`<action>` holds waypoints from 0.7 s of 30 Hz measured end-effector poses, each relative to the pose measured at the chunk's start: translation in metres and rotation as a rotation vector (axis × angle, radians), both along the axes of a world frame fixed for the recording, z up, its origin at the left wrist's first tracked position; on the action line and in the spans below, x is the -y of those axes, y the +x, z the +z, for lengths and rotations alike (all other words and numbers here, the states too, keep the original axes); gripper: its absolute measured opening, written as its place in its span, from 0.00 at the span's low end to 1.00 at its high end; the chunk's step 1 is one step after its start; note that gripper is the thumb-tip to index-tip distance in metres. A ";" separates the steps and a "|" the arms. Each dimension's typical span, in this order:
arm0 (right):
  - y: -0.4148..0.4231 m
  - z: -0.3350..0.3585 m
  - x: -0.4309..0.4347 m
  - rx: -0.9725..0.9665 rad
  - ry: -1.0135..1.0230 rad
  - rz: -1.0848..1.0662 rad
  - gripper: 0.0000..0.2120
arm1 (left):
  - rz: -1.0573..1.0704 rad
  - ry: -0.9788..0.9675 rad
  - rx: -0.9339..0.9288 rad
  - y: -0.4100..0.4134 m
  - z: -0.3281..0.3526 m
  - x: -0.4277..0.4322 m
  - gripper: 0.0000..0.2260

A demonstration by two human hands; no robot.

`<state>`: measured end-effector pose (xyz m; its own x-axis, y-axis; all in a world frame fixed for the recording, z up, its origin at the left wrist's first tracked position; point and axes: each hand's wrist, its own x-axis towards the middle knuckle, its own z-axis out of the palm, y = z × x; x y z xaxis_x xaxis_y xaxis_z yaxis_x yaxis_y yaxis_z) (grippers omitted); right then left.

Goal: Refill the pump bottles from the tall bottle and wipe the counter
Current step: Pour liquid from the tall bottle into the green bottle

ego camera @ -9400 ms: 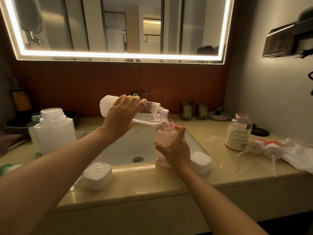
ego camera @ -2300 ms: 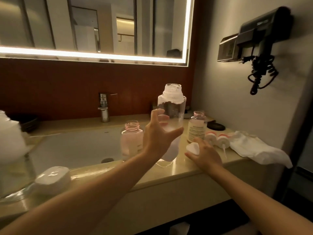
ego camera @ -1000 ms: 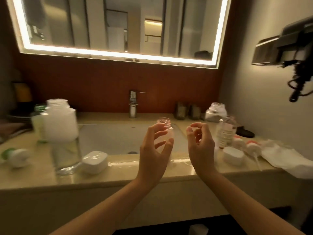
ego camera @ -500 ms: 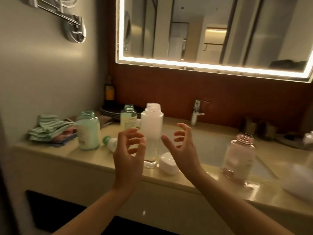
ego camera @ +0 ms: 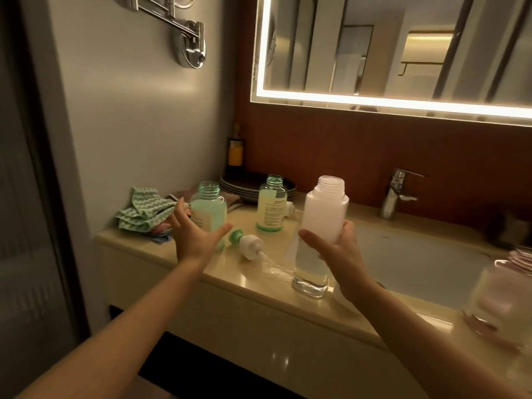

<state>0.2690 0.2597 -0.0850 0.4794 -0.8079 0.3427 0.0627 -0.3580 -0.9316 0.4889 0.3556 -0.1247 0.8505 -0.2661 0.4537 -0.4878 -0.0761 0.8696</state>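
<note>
— How far along?
— Midway, I'd judge. The tall bottle point(ego camera: 321, 226) stands uncapped on the counter point(ego camera: 259, 272) at centre frame, just left of the sink point(ego camera: 417, 254); the right hand point(ego camera: 342, 254) has thumb and fingers wrapped round its middle
— The other hand?
— The left hand point(ego camera: 195, 240) is spread, grasping nothing, palm turned to the green bottle point(ego camera: 208, 214) left of centre; whether it touches, I cannot tell
— What's left?
— Every small bottle shows a bare neck, so pumps need screwing on. A wet streak point(ego camera: 273, 266) lies beside the tall bottle and the striped cloth point(ego camera: 144, 211) sits bunched at far left, so wiping looks undone. Fill levels are hard to read
— Counts?
— One tall bottle. Three small open bottles: the green one, a yellow-labelled bottle point(ego camera: 272, 207) behind it, a blurred pink bottle point(ego camera: 495, 298) at the right edge. One pump head point(ego camera: 246, 244) lying between the hands; a second may sit behind the yellow one, too small to tell. One cloth
</note>
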 end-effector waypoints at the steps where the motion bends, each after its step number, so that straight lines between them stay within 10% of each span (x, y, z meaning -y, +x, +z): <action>1: 0.001 0.001 0.001 -0.005 0.008 0.009 0.33 | -0.024 0.003 -0.015 0.005 0.001 0.003 0.49; 21: -0.016 0.063 0.015 0.130 -0.173 -0.110 0.27 | -0.244 -0.095 0.249 -0.065 0.068 0.010 0.41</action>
<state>0.2533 0.2447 -0.0223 0.3342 -0.7767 0.5339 0.1294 -0.5232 -0.8423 0.4239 0.3458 -0.0563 0.6276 -0.3947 0.6711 -0.6792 0.1438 0.7197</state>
